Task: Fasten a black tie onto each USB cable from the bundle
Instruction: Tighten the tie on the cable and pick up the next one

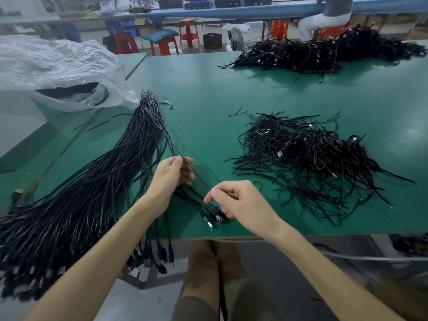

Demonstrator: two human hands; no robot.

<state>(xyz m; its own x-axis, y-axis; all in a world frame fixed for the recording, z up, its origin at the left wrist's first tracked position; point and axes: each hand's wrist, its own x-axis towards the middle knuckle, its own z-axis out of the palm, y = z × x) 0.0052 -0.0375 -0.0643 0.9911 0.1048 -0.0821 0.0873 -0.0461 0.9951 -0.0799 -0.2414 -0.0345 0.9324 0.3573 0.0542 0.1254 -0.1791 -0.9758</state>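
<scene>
Right hand (234,200) lower centre, pinching thin black cable (196,174); left hand (173,174) curled round same cable. One cable bundle (97,181) left. Two tangled piles: tied cables (312,158) right, another pile (312,52) upper right. Green table (208,93). One plastic bag (58,72) upper left. Four red stools (188,31) beyond.

Black cable bundle (92,181) fans left — loose ties (308,163) heaped right

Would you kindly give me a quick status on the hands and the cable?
Left hand and right hand each pinching one thin black strand, taut between them. Cable bundle lying left on table. Nothing in the way.
</scene>
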